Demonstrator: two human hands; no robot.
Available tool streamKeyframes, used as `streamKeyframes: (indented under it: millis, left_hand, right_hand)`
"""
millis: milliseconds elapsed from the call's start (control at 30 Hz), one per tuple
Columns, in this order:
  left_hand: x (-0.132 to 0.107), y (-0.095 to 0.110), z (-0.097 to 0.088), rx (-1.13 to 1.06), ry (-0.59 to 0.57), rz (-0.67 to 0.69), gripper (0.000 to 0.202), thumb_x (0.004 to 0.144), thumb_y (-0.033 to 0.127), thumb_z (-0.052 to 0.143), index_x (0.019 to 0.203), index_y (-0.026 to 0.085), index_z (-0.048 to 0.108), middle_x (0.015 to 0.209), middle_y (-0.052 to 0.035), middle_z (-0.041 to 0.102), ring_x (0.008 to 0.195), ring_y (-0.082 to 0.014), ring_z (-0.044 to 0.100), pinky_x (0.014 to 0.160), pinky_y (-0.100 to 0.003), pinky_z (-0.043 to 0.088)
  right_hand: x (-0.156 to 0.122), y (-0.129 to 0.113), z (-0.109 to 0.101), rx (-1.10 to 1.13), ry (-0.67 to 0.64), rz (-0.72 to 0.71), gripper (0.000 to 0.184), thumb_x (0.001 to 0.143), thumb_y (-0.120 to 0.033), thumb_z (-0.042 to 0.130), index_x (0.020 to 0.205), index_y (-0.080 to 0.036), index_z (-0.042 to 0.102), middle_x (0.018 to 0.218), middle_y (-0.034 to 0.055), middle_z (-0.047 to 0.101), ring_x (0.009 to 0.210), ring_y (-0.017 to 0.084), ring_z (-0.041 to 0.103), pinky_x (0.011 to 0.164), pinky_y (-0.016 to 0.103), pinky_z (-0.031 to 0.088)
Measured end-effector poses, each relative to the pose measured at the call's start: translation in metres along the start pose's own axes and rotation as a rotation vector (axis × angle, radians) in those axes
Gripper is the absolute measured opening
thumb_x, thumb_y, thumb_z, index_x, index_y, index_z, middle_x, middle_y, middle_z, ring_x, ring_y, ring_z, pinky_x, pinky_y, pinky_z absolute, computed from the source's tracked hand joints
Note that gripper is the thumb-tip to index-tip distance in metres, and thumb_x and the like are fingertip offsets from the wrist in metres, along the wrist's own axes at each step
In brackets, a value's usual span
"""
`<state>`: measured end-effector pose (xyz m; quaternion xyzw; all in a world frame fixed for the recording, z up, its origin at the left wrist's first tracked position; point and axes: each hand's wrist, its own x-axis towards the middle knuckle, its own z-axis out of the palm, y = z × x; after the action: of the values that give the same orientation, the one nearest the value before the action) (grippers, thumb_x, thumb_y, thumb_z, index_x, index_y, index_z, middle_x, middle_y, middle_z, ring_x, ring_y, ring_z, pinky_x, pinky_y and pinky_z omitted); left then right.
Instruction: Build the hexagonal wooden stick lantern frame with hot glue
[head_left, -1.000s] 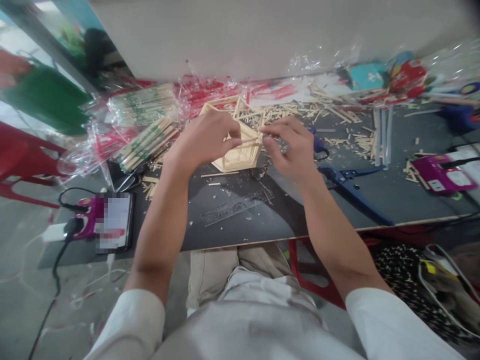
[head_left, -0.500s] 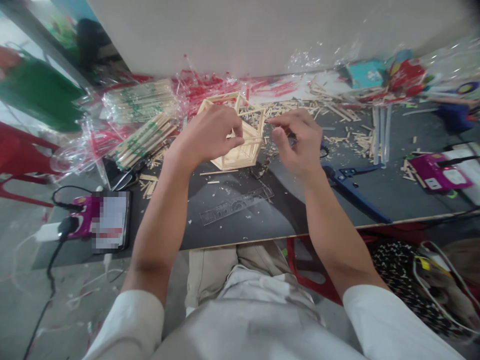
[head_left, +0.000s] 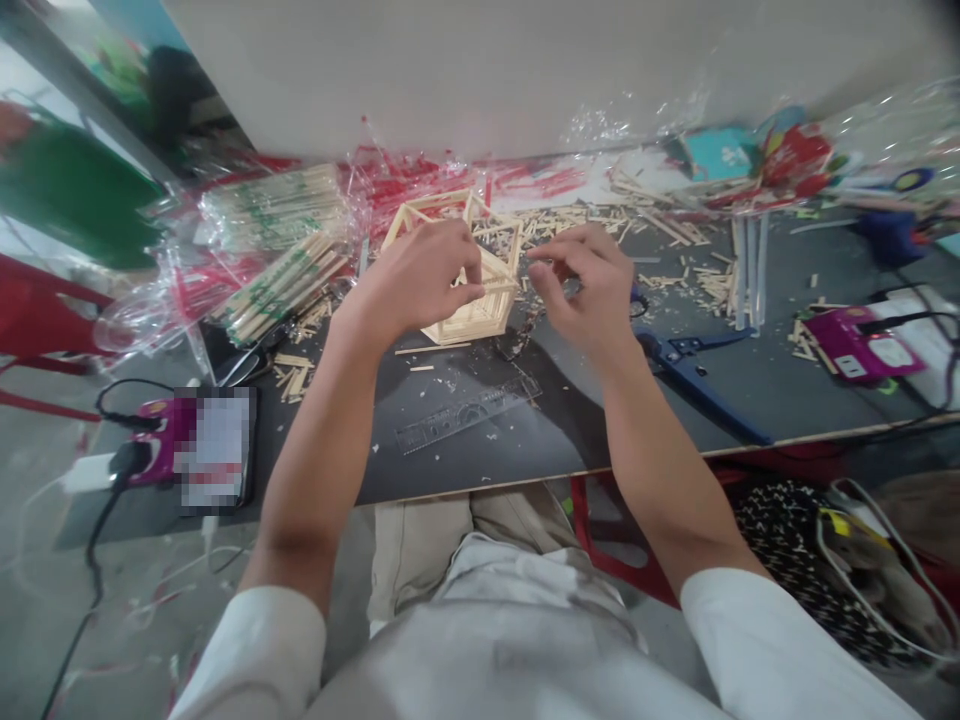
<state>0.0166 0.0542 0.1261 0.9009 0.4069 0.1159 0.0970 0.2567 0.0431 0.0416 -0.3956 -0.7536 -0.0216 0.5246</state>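
Observation:
A frame of thin pale wooden sticks (head_left: 491, 325), built with several-sided stacked outlines, stands on the dark tabletop in front of me. My left hand (head_left: 427, 275) is over its left part, thumb and forefinger curled in a pinch at the sticks; the other fingers are hidden. To the right of the frame is my right hand (head_left: 585, 280), fingers bent, with a small gap between thumb and forefinger and nothing visible in it. Loose sticks (head_left: 431, 350) lie just in front of the frame. Nearer me rests a clear ruler (head_left: 469, 415).
Blue-handled cutters (head_left: 701, 385) lie right of my right forearm. Bundled sticks (head_left: 285, 285) and plastic wrapping are at left. Stick offcuts (head_left: 716, 290) and clear glue-stick-like rods (head_left: 750, 265) lie at right. A phone (head_left: 217, 450) and purple power adapters (head_left: 862, 345) sit near the edges.
The view has shifted slightly. My right hand has come a little closer to the frame, its thumb and forefinger nearer together. The left hand stays at the frame.

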Motion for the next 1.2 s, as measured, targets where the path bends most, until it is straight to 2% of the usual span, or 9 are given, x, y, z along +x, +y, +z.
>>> streamKeyframes:
  millis: [200,367,500,600,733,867,1033,1200]
  left_hand:
    - [0.001,-0.002,0.000,0.011,-0.012,0.003,0.024,0.096,0.039,0.059,0.100,0.024,0.078,0.115,-0.0089,0.073,0.112,-0.0291,0.065,0.103,-0.046,0.046]
    - [-0.001,-0.001,-0.004,0.003,-0.002,0.006,0.025,0.098,0.042,0.060,0.104,0.024,0.076,0.114,-0.0090,0.074,0.112,-0.0288,0.066,0.102,-0.045,0.047]
    - [-0.009,-0.001,-0.018,-0.023,0.049,-0.023,0.029,0.097,0.044,0.060,0.112,0.024,0.075,0.114,-0.0089,0.076,0.105,-0.0263,0.068,0.095,-0.041,0.050]
    - [-0.016,-0.003,-0.032,-0.024,0.088,-0.057,0.028,0.096,0.044,0.058,0.101,0.023,0.076,0.104,-0.0075,0.079,0.095,-0.0244,0.069,0.090,-0.041,0.052]
    - [-0.023,-0.008,-0.040,-0.044,0.062,-0.096,0.024,0.093,0.043,0.060,0.088,0.026,0.076,0.094,-0.0040,0.079,0.086,-0.0224,0.069,0.086,-0.040,0.052]
    - [-0.023,-0.010,-0.039,-0.084,0.008,-0.065,0.023,0.090,0.045,0.062,0.085,0.028,0.076,0.094,-0.0023,0.079,0.089,-0.0223,0.070,0.088,-0.041,0.053]
    - [-0.021,-0.012,-0.036,-0.082,-0.014,-0.065,0.025,0.089,0.049,0.064,0.087,0.029,0.078,0.095,-0.0024,0.080,0.088,-0.0226,0.070,0.085,-0.041,0.053]
    - [-0.019,-0.016,-0.031,-0.063,0.004,-0.093,0.026,0.091,0.047,0.062,0.090,0.027,0.078,0.094,-0.0032,0.080,0.086,-0.0228,0.070,0.084,-0.041,0.053]
  right_hand:
    - [-0.004,0.007,0.001,0.002,-0.058,0.068,0.049,0.104,-0.068,0.045,0.110,-0.030,0.075,0.104,0.0114,0.072,0.089,0.024,0.071,0.077,0.043,0.065]
    - [-0.003,0.005,0.002,0.059,-0.098,0.049,0.043,0.100,-0.067,0.055,0.109,-0.030,0.074,0.105,0.0092,0.071,0.079,0.021,0.070,0.073,0.042,0.065]
    - [-0.004,0.004,0.007,0.123,-0.165,0.017,0.037,0.099,-0.065,0.059,0.107,-0.031,0.072,0.106,0.0056,0.070,0.078,0.018,0.068,0.069,0.038,0.063]
    - [-0.005,0.004,0.011,0.156,-0.186,0.012,0.030,0.102,-0.058,0.058,0.106,-0.031,0.072,0.104,0.0048,0.068,0.086,0.019,0.068,0.072,0.037,0.062]
    - [-0.005,0.004,0.012,0.177,-0.173,0.004,0.025,0.103,-0.052,0.059,0.103,-0.031,0.073,0.102,0.0043,0.068,0.087,0.019,0.067,0.073,0.038,0.062]
    - [-0.005,0.005,0.012,0.155,-0.163,0.020,0.027,0.102,-0.054,0.060,0.102,-0.031,0.073,0.103,0.0048,0.070,0.085,0.019,0.067,0.071,0.036,0.062]
    - [-0.007,0.006,0.011,0.151,-0.201,0.039,0.030,0.101,-0.059,0.060,0.105,-0.032,0.074,0.107,0.0054,0.068,0.089,0.021,0.069,0.077,0.040,0.063]
    - [-0.006,0.007,0.010,0.193,-0.165,0.035,0.034,0.095,-0.062,0.067,0.105,-0.031,0.075,0.107,0.0040,0.072,0.070,0.016,0.068,0.065,0.037,0.063]
